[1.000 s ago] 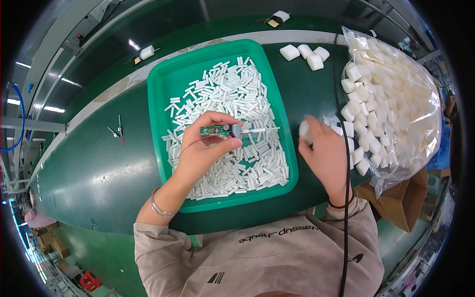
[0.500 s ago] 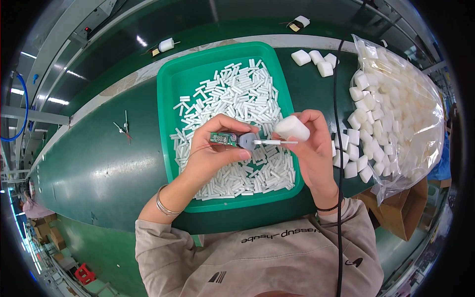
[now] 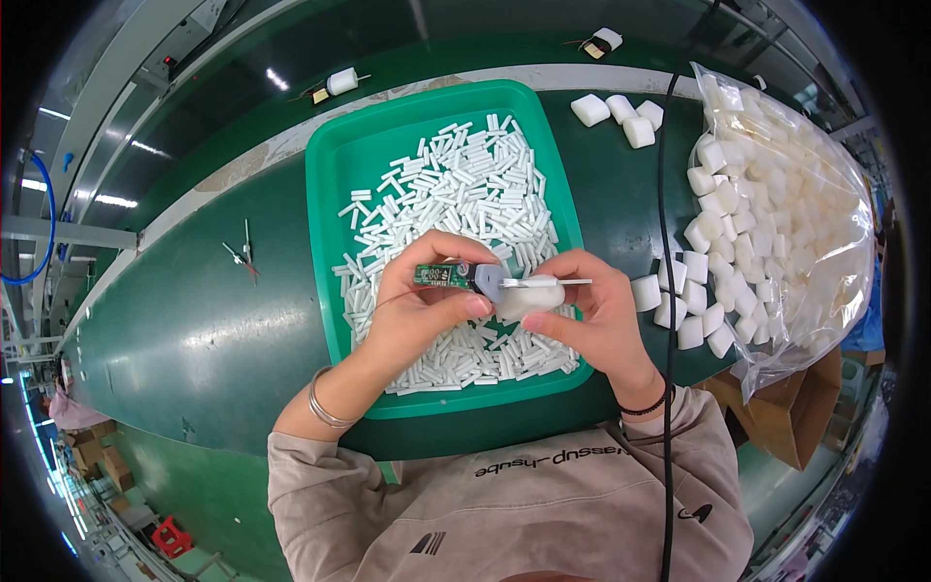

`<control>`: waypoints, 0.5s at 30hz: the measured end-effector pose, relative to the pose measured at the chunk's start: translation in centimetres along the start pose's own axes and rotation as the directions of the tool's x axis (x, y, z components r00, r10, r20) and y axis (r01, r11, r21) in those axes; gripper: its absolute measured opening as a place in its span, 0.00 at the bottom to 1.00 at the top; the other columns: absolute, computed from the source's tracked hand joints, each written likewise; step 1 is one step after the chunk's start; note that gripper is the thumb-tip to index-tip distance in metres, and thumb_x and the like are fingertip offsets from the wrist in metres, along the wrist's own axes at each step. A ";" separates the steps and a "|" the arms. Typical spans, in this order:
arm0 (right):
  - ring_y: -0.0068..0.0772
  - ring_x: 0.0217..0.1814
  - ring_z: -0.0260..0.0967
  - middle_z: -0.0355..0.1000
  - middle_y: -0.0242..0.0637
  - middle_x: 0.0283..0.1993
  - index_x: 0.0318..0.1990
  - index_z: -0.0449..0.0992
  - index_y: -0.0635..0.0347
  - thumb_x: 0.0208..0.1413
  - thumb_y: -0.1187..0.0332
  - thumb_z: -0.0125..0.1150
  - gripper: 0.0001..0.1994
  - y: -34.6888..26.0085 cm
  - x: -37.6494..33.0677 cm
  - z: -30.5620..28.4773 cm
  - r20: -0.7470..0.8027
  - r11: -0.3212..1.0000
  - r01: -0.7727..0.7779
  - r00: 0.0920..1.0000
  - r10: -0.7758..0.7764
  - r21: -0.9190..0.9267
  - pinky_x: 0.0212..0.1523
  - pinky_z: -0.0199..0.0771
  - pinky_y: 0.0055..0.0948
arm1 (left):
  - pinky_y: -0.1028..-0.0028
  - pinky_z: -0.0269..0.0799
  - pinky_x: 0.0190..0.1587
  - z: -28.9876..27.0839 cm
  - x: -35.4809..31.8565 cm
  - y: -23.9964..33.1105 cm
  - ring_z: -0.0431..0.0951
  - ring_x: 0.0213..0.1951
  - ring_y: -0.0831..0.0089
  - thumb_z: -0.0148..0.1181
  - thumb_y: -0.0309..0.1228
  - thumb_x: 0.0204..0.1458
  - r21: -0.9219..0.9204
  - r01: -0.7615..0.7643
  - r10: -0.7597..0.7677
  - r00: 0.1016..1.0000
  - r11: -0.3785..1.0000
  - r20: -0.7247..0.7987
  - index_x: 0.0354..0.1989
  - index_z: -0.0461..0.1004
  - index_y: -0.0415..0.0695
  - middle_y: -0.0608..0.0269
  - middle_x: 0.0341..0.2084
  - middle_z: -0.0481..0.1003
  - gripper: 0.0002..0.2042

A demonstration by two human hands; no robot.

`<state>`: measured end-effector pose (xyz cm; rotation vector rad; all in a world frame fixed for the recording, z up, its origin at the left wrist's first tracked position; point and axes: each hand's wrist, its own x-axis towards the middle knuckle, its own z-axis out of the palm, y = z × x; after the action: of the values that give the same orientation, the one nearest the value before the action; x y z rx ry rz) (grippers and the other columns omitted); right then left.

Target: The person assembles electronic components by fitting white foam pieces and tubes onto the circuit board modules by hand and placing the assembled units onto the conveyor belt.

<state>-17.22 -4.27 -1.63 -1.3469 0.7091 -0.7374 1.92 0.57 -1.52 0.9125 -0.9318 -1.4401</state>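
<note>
Over the green tray (image 3: 325,242), my left hand (image 3: 412,310) grips a small device (image 3: 488,281) with a green circuit board and a grey rounded end. A thin white rod (image 3: 572,281) sticks out rightward from that grey end. My right hand (image 3: 592,315) is closed on a white foam plug (image 3: 531,303), thumb on its near side. The plug lies alongside the rod, close to the grey end; whether they touch is hard to tell. Beneath both hands, many short white tubes (image 3: 465,160) fill the tray.
On the right, a clear plastic bag (image 3: 815,213) bulges with white foam plugs; loose ones (image 3: 693,296) lie beside it. A black cable (image 3: 665,388) hangs across the view. Thin tools (image 3: 242,252) lie on the left. Similar assemblies (image 3: 342,81) sit on the far belt.
My right hand has shifted left and turned, bringing the foam plug from beyond the rod to its near side by the grey end. Assemblies on the far belt have slid right.
</note>
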 end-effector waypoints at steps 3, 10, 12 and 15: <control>0.23 0.37 0.69 0.69 0.36 0.33 0.34 0.70 0.66 0.37 0.79 0.65 0.14 0.1 -0.2 0.2 -0.056 1.000 0.022 0.998 -0.022 0.013 0.38 0.70 0.22 | 0.76 0.72 0.40 0.3 -0.3 0.0 0.71 0.40 0.73 0.62 0.16 0.35 0.062 -0.051 0.055 0.996 0.997 -0.064 0.37 0.66 0.39 0.58 0.36 0.70 0.18; 0.25 0.36 0.70 0.70 0.38 0.33 0.33 0.70 0.68 0.37 0.84 0.63 0.13 0.8 -0.8 0.7 -0.150 0.976 0.134 0.983 -0.108 0.173 0.37 0.72 0.24 | 0.73 0.68 0.43 0.1 -0.5 -0.4 0.73 0.40 0.69 0.66 0.17 0.31 0.243 -0.327 0.323 0.945 0.913 0.057 0.33 0.64 0.40 0.51 0.36 0.73 0.19; 0.26 0.36 0.70 0.70 0.40 0.33 0.33 0.70 0.67 0.36 0.82 0.65 0.13 0.9 -0.9 0.8 -0.156 0.975 0.158 0.979 -0.134 0.157 0.37 0.72 0.25 | 0.73 0.69 0.43 0.3 -0.5 -0.2 0.74 0.40 0.69 0.66 0.17 0.31 0.261 -0.324 0.318 0.946 0.909 0.065 0.32 0.65 0.40 0.51 0.35 0.73 0.19; 0.26 0.36 0.70 0.70 0.39 0.33 0.32 0.70 0.66 0.36 0.80 0.66 0.14 0.1 -0.9 1.3 -0.183 0.986 0.166 0.969 -0.164 -0.005 0.36 0.72 0.25 | 0.72 0.70 0.42 0.4 -0.7 -0.2 0.74 0.39 0.69 0.66 0.17 0.32 0.285 -0.294 0.284 0.956 0.912 0.077 0.32 0.66 0.40 0.51 0.34 0.74 0.18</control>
<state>-16.70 -2.79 -1.61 -1.3510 0.7418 -1.0069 1.56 1.27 -1.54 0.9220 -1.2748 -1.0824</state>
